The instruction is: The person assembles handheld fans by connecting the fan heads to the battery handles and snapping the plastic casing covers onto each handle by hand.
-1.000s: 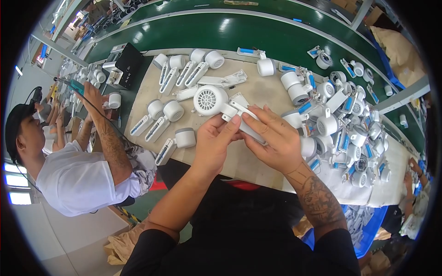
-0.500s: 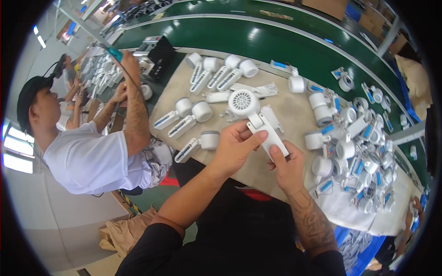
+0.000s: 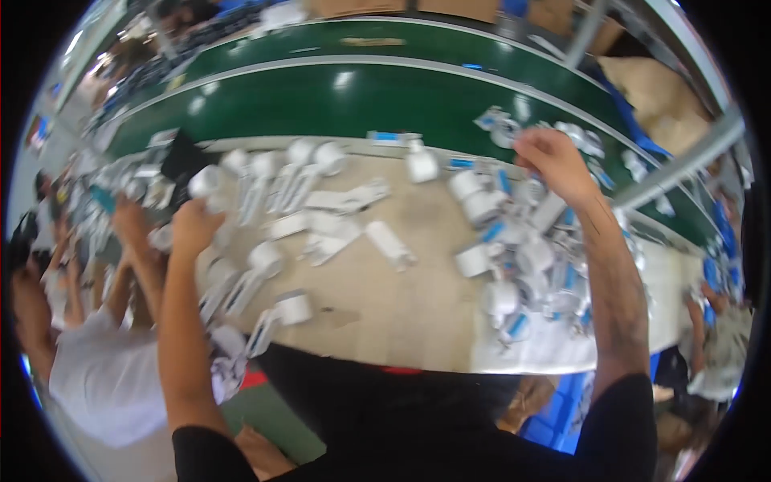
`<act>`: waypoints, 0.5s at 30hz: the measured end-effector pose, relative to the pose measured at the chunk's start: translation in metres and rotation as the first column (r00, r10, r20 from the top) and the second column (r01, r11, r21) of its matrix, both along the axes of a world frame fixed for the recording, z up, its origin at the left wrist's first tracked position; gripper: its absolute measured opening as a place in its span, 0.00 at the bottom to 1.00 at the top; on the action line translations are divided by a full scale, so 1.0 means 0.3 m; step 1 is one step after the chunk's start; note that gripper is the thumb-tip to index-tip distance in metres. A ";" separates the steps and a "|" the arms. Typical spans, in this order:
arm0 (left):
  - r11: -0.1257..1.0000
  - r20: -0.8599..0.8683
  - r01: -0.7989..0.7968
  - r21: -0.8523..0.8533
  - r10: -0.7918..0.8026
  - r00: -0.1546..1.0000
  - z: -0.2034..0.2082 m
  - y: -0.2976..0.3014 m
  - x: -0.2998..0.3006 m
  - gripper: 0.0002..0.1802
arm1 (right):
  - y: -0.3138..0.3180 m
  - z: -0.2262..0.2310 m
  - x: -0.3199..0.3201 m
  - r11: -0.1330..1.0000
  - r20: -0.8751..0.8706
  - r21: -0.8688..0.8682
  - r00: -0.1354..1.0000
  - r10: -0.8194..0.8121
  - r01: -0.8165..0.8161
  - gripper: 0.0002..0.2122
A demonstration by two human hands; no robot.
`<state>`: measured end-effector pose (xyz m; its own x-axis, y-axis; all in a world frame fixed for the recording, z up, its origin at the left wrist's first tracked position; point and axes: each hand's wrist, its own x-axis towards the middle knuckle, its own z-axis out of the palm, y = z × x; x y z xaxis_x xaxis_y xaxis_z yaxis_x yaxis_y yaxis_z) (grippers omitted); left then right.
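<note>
White fan unit point(image 3: 503, 132): ten o'clock of the nearer right hand point(image 3: 554, 165), fingers curled. Left hand point(image 3: 195, 228) blurred. Either grip: I cannot tell.

Bright light, widespread motion blur

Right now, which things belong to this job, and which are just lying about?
Apparently in use:
- long-handled white plastic units near left hand
- white plastic units with blue parts near right hand
- flat white plastic pieces

Seemingly lying about:
- tan flat strip
- brown cardboard boxes
</note>
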<state>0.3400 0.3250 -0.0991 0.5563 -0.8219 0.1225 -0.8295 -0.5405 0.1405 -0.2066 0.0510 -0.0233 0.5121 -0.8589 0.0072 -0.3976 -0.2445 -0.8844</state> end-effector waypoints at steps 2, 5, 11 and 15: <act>0.994 -0.164 -0.060 -0.095 0.043 0.985 0.002 -0.034 -0.034 0.22 | -0.215 -0.088 -0.021 0.991 0.021 -0.083 0.994 -0.106 0.107 0.11; 0.989 -0.113 -0.071 -0.132 0.057 0.992 -0.072 -0.018 -0.020 0.22 | -0.403 -0.187 0.003 0.926 -0.401 -0.349 0.870 -0.286 0.144 0.23; 0.905 -0.144 -0.195 -0.379 0.150 0.978 -0.064 0.083 -0.139 0.24 | -0.453 -0.388 0.086 0.913 -0.484 -0.408 0.848 -0.218 0.002 0.36; 0.783 -0.312 -0.116 -0.612 -0.103 0.944 -0.028 0.093 -0.324 0.15 | -0.393 -0.305 0.141 0.889 -0.506 -0.455 0.803 -0.314 0.061 0.31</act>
<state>0.2429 0.3529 -0.1074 0.6586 -0.6256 0.4181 -0.6774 -0.2510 0.6915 -0.1642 -0.0670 -0.1148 0.3632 -0.9216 0.1367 -0.8582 -0.3881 -0.3359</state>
